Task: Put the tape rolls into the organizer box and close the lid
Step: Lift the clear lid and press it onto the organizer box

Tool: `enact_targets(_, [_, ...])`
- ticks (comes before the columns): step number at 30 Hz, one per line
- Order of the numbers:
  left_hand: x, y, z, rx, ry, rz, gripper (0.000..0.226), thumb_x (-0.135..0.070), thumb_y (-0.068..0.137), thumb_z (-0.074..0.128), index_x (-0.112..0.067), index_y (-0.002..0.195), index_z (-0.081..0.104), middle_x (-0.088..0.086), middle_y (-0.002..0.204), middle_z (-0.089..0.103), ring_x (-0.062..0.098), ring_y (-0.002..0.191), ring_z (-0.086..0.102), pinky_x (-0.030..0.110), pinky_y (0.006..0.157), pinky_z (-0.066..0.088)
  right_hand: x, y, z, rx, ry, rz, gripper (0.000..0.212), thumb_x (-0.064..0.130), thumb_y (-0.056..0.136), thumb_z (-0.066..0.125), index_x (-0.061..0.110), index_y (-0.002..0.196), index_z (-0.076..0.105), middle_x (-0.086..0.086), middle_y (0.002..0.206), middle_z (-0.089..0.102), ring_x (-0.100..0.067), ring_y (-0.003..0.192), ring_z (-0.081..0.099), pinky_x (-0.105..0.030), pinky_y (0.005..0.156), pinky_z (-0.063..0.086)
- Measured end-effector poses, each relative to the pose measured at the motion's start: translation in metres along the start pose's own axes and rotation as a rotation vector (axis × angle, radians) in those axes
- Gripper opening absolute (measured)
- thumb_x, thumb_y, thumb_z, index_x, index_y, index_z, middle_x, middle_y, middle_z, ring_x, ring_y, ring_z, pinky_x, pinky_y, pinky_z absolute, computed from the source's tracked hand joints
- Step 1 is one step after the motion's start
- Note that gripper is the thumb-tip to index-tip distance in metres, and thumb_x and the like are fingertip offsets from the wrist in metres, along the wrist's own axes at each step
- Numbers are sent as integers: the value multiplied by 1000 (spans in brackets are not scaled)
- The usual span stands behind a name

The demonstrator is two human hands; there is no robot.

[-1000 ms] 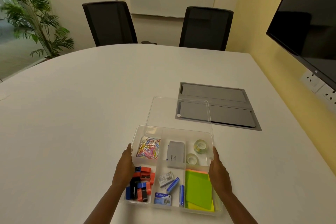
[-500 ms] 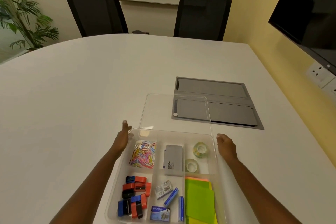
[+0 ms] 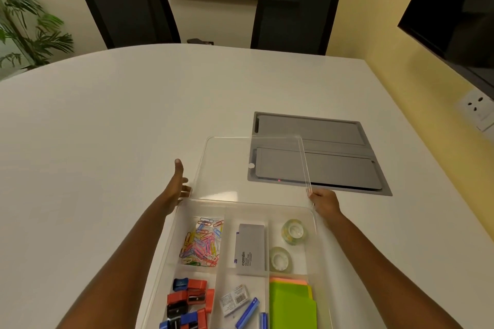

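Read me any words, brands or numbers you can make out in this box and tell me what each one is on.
"camlin": on the grey stamp pad box in the middle compartment.
Smaller lines under "camlin": too small to read.
Barcode and print on the small white staples box: blurred, unreadable.
Nothing else carries legible text.

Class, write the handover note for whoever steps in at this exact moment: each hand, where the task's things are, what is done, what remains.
Left hand: open, at the lid's near left corner, not gripping.
Right hand: fingers pinch the lid's near right corner.
Tape rolls: both in the organizer box's far right compartment.
Clear lid: lying open behind the box, partly over the grey table panel.
Done: tape rolls are in.
Left: swing the lid over the box and press it shut.
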State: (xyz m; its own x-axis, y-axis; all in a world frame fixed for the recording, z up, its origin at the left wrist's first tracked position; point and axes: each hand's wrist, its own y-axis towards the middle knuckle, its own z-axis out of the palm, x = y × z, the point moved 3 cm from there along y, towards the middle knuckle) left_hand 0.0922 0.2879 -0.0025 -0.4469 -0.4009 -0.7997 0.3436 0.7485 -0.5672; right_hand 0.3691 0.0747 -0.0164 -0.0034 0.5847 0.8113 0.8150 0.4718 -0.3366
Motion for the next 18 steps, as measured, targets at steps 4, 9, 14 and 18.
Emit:
enact_targets(4, [-7,1,-5,-3,1,59,75,-56,92,10,0,133,37,25,132,45,42,121,44,45,102,36,21,-6,-6,-129,57,-121,20,-2,91,47,-8,98,65,-12,88,56,-23,77,49,-29,67,43])
enact_targets(9, [-23,-12,-12,-84,23,245,36,-23,94,45,1,118,55,14,104,51,29,92,47,37,81,40,44,-24,-16,-238,172,-270,22,3,92,52,-2,111,64,-17,109,61,-28,95,57,-34,84,47])
enact_targets(14, [-44,-41,-19,-146,-45,487,11,-8,88,56,-2,96,60,8,99,57,24,87,51,35,76,41,53,-40,-30,-279,175,-363,23,1,91,52,3,111,64,-21,113,60,-21,91,54,-31,78,48])
enact_targets(18, [-51,-68,-25,-111,-137,601,21,-3,86,56,-19,72,58,0,81,61,13,76,54,25,71,41,53,-54,-44,-202,301,-349,26,1,96,44,-1,114,62,-12,95,61,-28,89,55,-34,79,51])
